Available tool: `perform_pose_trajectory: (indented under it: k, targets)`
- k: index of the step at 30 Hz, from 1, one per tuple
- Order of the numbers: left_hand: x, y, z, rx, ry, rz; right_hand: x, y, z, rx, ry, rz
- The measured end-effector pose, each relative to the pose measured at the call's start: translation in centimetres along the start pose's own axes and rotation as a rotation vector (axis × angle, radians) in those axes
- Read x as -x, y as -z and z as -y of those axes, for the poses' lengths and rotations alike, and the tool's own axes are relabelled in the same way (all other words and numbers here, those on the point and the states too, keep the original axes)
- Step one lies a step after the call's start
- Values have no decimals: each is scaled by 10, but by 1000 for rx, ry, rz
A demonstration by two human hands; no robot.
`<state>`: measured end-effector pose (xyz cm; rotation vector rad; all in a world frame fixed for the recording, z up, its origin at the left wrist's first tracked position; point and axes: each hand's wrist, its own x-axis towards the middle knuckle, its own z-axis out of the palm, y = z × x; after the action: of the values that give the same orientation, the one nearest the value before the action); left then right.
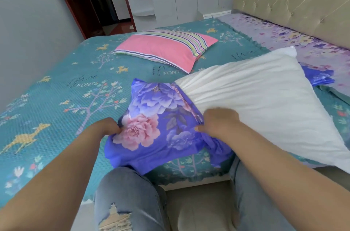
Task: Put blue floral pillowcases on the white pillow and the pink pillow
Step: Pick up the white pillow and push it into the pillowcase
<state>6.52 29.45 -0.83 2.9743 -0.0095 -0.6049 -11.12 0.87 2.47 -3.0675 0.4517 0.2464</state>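
Your blue floral cotton pillowcase (155, 130) lies crumpled on the near edge of the bed, right in front of your knees, with 1 end of the plump white pillow (255, 102) already pushed into its mouth. The pillow's long axis runs from that mouth up and away to your right, toward the headboard side, so most of it is still bare and the case must travel that way to cover it.

Your right hand (217, 122) sits at the case's opening where cloth meets pillow, its fingers curled and gripping the gathered hem. It is the nearer hand to the exposed pillow. Your left hand (108, 126) pinches the case's left edge beside the pink printed flower, fingers closed on the cloth. My judgement: pull the hem along the pillow's length with your right while your left anchors the closed end.

The pink pillow with striped bands (166, 49) lies flat farther back on the bed, well apart and uncovered. A second folded blue floral pillowcase (318, 77) peeks out beyond the white pillow's far corner.

On the teal quilted bedspread (47, 94) you can read "FONTS" printed under a looping script, repeated near the pink pillow, where part of the word is covered.
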Motion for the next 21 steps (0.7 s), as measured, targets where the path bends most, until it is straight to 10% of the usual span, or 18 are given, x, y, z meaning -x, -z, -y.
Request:
perform_pose_trajectory:
  k: [5, 15, 21]
  targets:
    - [4, 7, -55, 255, -219, -540, -73, 46, 25, -201, 38, -258]
    - [-6, -3, -92, -20, -181, -443, -192, 46, 3, -80, 110, 14]
    - [-27, -1, -98, 344, -171, -545, -197, 26, 6, -67, 123, 39]
